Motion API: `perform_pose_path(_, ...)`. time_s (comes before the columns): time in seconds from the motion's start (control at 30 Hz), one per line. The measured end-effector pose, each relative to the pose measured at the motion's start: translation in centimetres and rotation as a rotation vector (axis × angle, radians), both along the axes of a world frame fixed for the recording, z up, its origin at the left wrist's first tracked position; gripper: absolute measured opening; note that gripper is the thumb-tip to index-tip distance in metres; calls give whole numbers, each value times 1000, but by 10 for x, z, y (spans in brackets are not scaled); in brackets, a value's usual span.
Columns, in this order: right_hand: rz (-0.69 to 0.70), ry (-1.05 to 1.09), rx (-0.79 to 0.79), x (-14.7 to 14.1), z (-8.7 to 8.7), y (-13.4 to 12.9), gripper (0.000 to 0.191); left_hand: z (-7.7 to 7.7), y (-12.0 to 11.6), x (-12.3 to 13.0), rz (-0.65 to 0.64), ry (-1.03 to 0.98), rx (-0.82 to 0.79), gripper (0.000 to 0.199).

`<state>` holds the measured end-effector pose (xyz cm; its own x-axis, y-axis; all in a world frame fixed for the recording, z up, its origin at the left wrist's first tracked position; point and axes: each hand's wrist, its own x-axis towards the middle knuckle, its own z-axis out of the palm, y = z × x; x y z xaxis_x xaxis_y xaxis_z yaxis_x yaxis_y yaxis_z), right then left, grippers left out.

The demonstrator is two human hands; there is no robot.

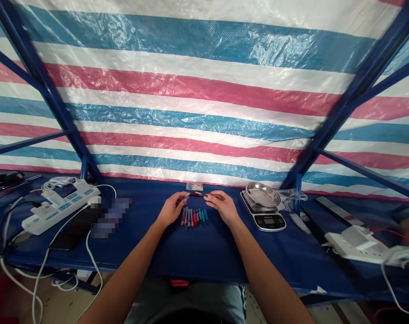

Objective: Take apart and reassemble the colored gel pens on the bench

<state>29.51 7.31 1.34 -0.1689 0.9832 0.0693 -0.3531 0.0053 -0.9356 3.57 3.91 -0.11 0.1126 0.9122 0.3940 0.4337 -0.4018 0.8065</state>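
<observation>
A slim dark pen (197,194) with a reddish part lies crosswise between my two hands. My left hand (171,209) pinches its left end between thumb and fingers. At the other end, the fingertips of my right hand (224,206) are closed on it. Just below, a row of several pens (193,218) lies side by side on the blue table (197,252), from red and pink through purple to teal. A small clear bag (194,186) with pale contents, too small to make out, lies behind the held pen.
To the right stands a kitchen scale (268,220) with a metal bowl (262,194). White power strips (64,204) with trailing cables lie at left, near a black phone (71,231); another power strip (363,245) is at far right. Striped sheeting (197,103) hangs behind.
</observation>
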Motion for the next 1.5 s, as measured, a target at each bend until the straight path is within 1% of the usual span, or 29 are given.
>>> perform_pose_path(0.13, 32, -73, 52, -8, 2, -4, 46, 4, -6, 2, -9, 41, 25, 35)
perform_pose_path(0.33, -48, -101, 121, -12, -3, -2, 46, 6, -5, 3, 5, 85, 61, 34)
perform_pose_path(0.47, 4, -160, 147, -8, -4, 0, 43, 7, -5, 1, -6, 87, 65, 32)
perform_pose_path(0.6, 41, -213, 177, -8, 1, -4, 39, 9, -8, -1, -37, 98, 95, 30)
perform_pose_path(0.73, 62, -350, 316, -17, 10, -12, 27, 7, -11, 1, -82, 171, 133, 26)
perform_pose_path(0.77, 83, -356, 342, -19, 11, -13, 27, 6, -11, 3, -77, 172, 131, 25)
perform_pose_path(0.8, 106, -340, 348, -21, 11, -12, 30, 5, -11, 4, -62, 156, 118, 24)
perform_pose_path(0.87, 116, -270, 303, -22, 10, -8, 46, 4, -10, 5, -25, 50, 58, 24)
perform_pose_path(0.9, 85, -249, 268, -20, 8, -4, 50, 3, -9, 5, -11, -35, 16, 26)
perform_pose_path(0.93, 7, -257, 255, -18, 5, 1, 43, 2, -7, 4, -5, -129, -26, 30)
perform_pose_path(0.97, -49, -315, 271, -15, 2, 5, 36, 2, -5, 3, -2, -221, -63, 34)
perform_pose_path(1.03, -115, -536, 381, -7, -5, 13, 25, 1, -2, -1, 1, -362, -110, 46)
perform_pose_path(1.07, -122, -644, 437, -4, -8, 17, 23, 2, -1, -2, 3, -405, -123, 53)
perform_pose_path(1.13, -121, -792, 537, 0, -14, 21, 22, 3, 0, -5, 6, -470, -135, 67)
perform_pose_path(1.2, -100, -889, 626, 0, -17, 24, 25, 5, 1, -6, 6, -531, -143, 74)
perform_pose_path(1.3, -51, -980, 686, -5, -21, 28, 29, 6, 2, -6, 18, -617, -155, 72)
perform_pose_path(1.4, -24, -1046, 675, -9, -22, 30, 30, 5, 3, -7, 50, -696, -188, 64)
perform_pose_path(1.5, -16, -1076, 640, -8, -20, 31, 26, 3, 5, -9, 104, -749, -209, 56)
